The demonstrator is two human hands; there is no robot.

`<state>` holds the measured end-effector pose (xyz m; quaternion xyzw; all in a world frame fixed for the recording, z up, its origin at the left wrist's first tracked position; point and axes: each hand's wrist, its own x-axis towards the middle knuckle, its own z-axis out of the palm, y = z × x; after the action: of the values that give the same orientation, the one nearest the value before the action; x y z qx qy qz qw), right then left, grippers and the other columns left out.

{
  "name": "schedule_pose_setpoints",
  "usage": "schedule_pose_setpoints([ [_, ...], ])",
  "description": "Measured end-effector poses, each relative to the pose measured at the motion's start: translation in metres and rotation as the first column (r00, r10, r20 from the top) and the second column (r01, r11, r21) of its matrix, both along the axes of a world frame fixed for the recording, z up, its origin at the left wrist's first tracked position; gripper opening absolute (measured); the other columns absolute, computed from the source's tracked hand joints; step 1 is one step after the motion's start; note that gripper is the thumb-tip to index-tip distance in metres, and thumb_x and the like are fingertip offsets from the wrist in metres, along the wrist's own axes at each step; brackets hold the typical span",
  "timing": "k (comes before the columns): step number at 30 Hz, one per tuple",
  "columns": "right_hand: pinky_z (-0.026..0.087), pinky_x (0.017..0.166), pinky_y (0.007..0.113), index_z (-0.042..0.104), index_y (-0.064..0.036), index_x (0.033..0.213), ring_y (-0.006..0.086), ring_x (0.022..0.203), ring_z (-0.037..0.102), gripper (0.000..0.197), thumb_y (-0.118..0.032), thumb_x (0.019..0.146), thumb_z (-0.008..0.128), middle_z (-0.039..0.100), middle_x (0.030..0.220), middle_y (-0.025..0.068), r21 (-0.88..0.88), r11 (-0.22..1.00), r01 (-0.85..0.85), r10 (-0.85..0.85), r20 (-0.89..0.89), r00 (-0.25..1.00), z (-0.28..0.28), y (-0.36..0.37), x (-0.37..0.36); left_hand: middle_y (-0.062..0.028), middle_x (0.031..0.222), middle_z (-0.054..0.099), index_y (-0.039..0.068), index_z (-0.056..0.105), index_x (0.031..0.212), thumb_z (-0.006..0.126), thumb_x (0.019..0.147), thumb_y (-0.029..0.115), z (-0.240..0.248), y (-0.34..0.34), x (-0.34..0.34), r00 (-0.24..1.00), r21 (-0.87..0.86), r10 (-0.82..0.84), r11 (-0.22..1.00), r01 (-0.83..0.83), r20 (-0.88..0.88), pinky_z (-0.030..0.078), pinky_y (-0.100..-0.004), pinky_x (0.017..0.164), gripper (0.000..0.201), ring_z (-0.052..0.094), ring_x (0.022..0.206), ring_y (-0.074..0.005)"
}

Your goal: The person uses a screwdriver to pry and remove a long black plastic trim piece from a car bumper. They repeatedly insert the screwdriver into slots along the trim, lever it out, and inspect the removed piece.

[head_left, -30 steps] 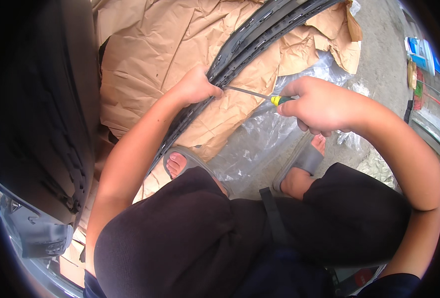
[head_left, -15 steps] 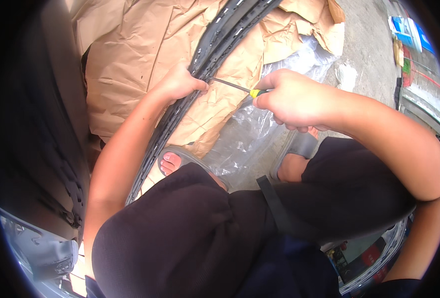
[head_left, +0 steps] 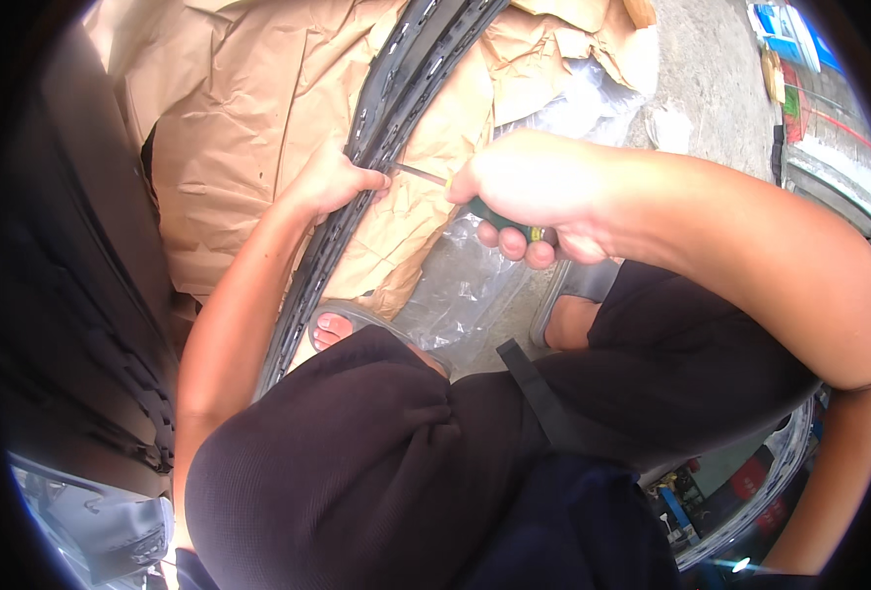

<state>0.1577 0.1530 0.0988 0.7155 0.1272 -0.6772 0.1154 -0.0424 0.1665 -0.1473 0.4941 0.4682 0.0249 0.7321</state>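
Note:
A long black plastic trim strip [head_left: 418, 93] with rows of slots runs slantwise from the top of the view down past my left knee. My left hand [head_left: 335, 187] is closed on its edge, thumb across the near side. In my right hand [head_left: 548, 187] is a screwdriver [head_left: 502, 218] with a green and yellow handle, fingers wrapped round it. Its thin metal shaft points left, and the tip meets the strip right beside my left thumb. Whether the tip sits inside a slot is too small to tell.
Crumpled brown paper [head_left: 229, 167] lies under the strip, with clear plastic sheeting [head_left: 465, 285] to its right on the concrete floor [head_left: 701, 98]. A large dark panel [head_left: 81, 246] stands at the left. Blue and white containers [head_left: 794, 34] are at the far right.
My right hand has rolled, so its curled fingers and more of the green handle now show. The strip and both hands appear slightly further left in the view.

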Motion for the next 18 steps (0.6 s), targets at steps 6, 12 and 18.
schedule_pose_setpoints([
  [6,0.036,0.041,0.023,0.057,-0.0081,0.104,0.0076,0.053,0.048,0.014,-0.021,0.106,0.052,0.055,0.073,-0.0006,-0.048,0.949,0.311,-0.314,-0.107,0.943,-0.018,-0.008,0.004,-0.0092,0.082,0.073,-0.003,0.072,0.097,0.077,0.082,-0.005,0.008,-0.001,0.003,1.000,0.042,-0.024,0.999,0.024,-0.010,0.058,-0.0329,0.071,0.016,0.071,0.072,-0.0178],
  [12,0.041,0.044,0.027,0.058,-0.0004,0.126,0.0103,0.057,0.051,0.029,-0.022,0.106,0.054,0.058,0.081,0.0033,0.149,0.981,-0.125,0.141,-0.100,0.985,-0.016,-0.033,0.023,-0.0095,0.082,0.073,-0.003,0.072,0.096,0.077,0.083,-0.003,0.010,0.001,-0.001,0.999,-0.063,-0.021,0.998,0.023,0.032,0.057,-0.0332,0.071,0.014,0.070,0.071,-0.0181],
  [18,0.045,0.049,0.031,0.054,-0.0011,0.151,0.0141,0.066,0.058,0.051,-0.018,0.103,0.059,0.062,0.090,0.0064,0.213,0.970,0.115,-0.093,-0.111,0.989,-0.024,-0.066,0.020,-0.0092,0.085,0.075,-0.003,0.074,0.098,0.081,0.082,-0.001,0.010,-0.002,-0.005,0.999,-0.066,0.046,0.997,-0.046,0.004,0.057,-0.0325,0.073,0.017,0.071,0.074,-0.0185],
])
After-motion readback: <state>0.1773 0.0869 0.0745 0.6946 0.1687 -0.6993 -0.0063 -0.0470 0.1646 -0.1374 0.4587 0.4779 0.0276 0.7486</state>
